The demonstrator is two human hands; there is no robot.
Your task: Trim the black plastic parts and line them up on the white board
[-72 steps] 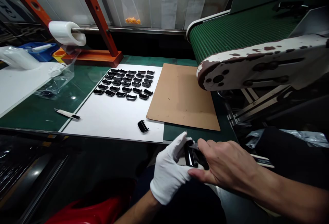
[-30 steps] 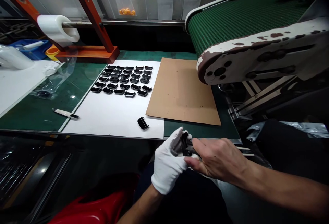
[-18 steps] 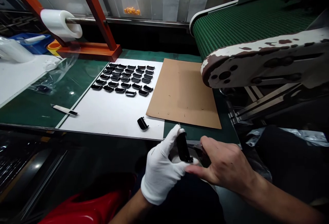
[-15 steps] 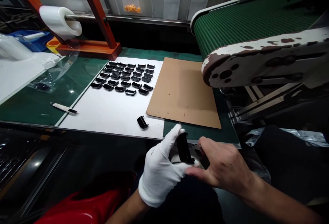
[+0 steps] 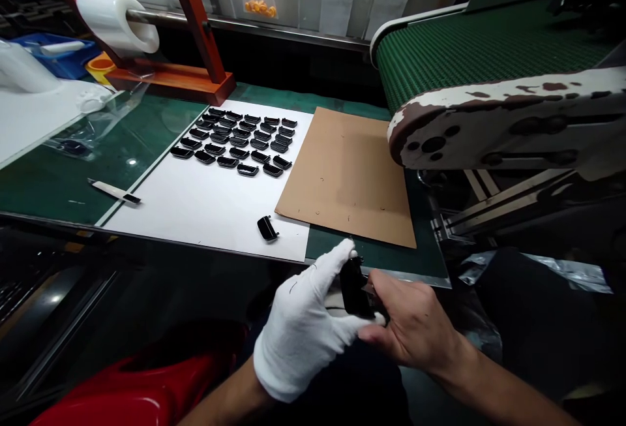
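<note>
My left hand (image 5: 303, 328), in a white glove, pinches a small glossy black plastic part (image 5: 353, 289) between thumb and fingers, just in front of the table's near edge. My bare right hand (image 5: 408, 331) is closed beside it, pressing a thin metal blade or tool against the part; the tool is mostly hidden. On a white sheet (image 5: 205, 204) lie several rows of like black parts (image 5: 237, 142). One loose black part (image 5: 267, 228) lies near the sheet's front edge.
A brown cardboard sheet (image 5: 347, 175) lies right of the white sheet. A green conveyor belt (image 5: 479, 54) with a worn white end juts in at right. A small knife (image 5: 115, 192) lies on the green mat (image 5: 63, 178). A film roll (image 5: 115, 18) hangs on an orange stand.
The black part has been turned in my gloved fingers from side-on to more upright. My right hand has stayed pressed against it. The view has drifted slightly.
</note>
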